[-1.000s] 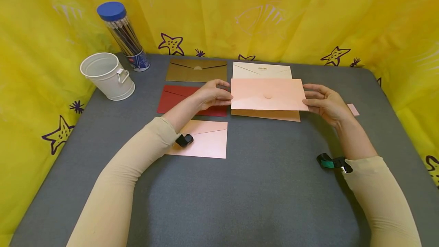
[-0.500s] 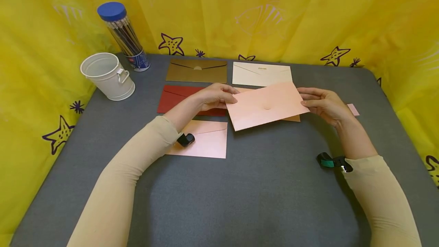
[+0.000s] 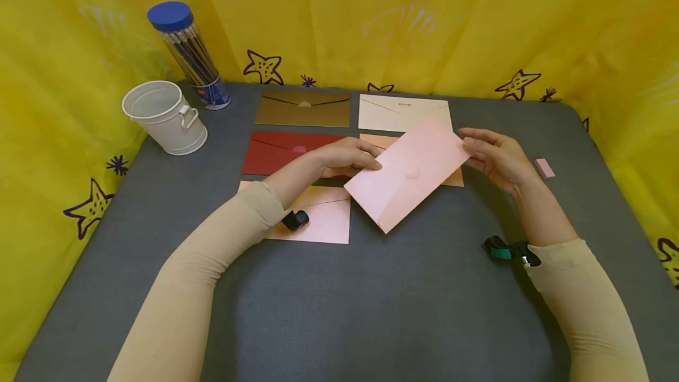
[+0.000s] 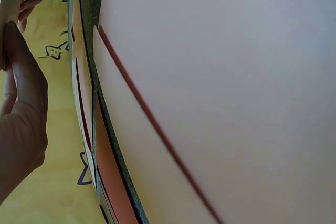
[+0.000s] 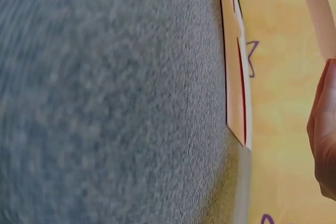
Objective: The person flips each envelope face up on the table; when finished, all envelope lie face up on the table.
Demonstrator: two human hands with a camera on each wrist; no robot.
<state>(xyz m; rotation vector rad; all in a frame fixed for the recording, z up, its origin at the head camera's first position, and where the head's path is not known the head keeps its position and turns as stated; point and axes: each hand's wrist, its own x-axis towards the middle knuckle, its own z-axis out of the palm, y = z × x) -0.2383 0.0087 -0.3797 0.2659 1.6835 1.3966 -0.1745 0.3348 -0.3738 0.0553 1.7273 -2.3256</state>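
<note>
A pale pink envelope (image 3: pixel 414 178) is held up between both hands, slanting with its left end nearer the person. My left hand (image 3: pixel 347 157) pinches its upper left edge, thumb on top. At the opposite end, my right hand (image 3: pixel 498 158) pinches the right corner between thumb and fingers. Beneath it lies a peach envelope (image 3: pixel 455 179), mostly covered. A cream envelope (image 3: pixel 379 115) is just behind that one. Under the left forearm rests another pink envelope (image 3: pixel 323 229); a red envelope (image 3: pixel 265 158) and a brown envelope (image 3: pixel 286 115) lie farther back.
A white bucket (image 3: pixel 183 134) stands at the back left. Beside it is a clear tube of pencils with a blue lid (image 3: pixel 171 16). A small pink block (image 3: pixel 544 168) lies right of the right hand. Yellow patterned cloth (image 3: pixel 339 28) hangs behind the grey table (image 3: pixel 361 323).
The held pink envelope has turned counterclockwise, its left end swinging down toward the person. My left hand has shifted right and slightly nearer; the right hand has stayed about in place.
</note>
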